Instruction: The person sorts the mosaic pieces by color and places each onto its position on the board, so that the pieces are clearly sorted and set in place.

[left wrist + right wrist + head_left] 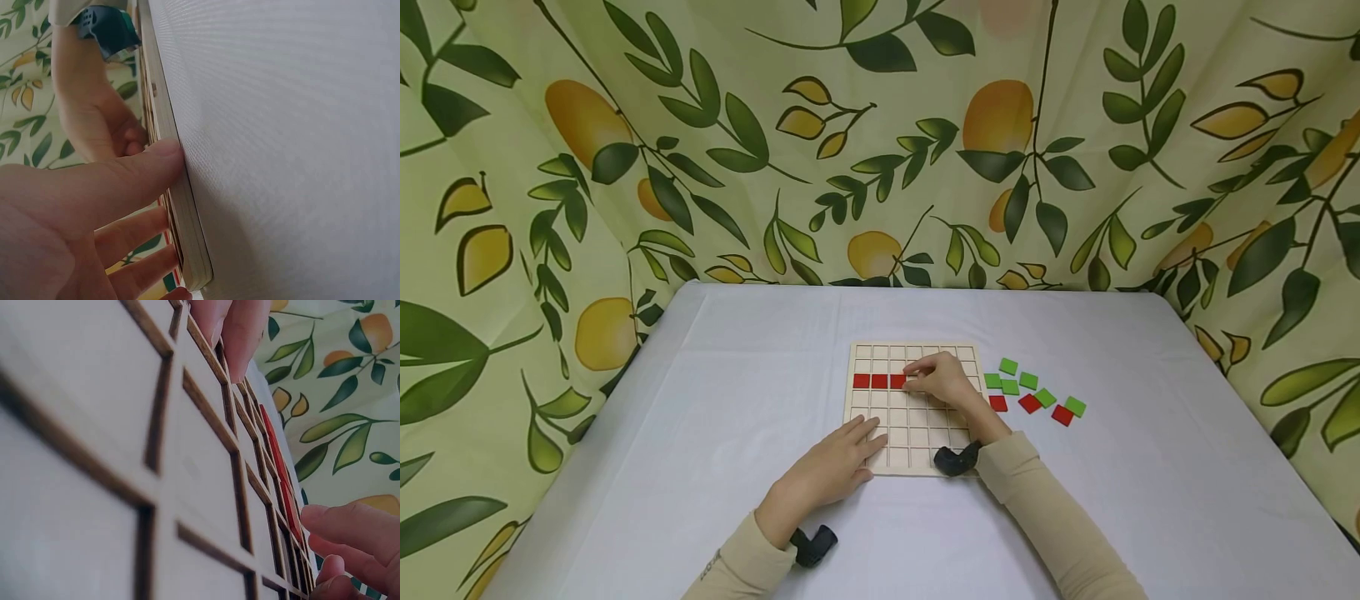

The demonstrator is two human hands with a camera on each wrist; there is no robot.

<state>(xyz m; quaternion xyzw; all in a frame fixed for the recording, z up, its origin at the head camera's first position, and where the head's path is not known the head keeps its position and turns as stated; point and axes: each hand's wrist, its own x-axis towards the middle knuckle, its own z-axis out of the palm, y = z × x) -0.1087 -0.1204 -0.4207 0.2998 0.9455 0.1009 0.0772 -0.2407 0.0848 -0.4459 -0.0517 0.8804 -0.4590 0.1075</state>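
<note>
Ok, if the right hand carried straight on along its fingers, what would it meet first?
The right hand would most likely meet the third red tile from the left on the wooden board; it looks very close, perhaps already touching, but depth there is unclear.

Cream fruit-and-leaf-print curtain (820,58) at back and sides, white-covered table (737,375)

Six red tiles (861,381), six green tiles (1008,366), one wooden board (898,437) and two wrist devices (816,546) show.
</note>
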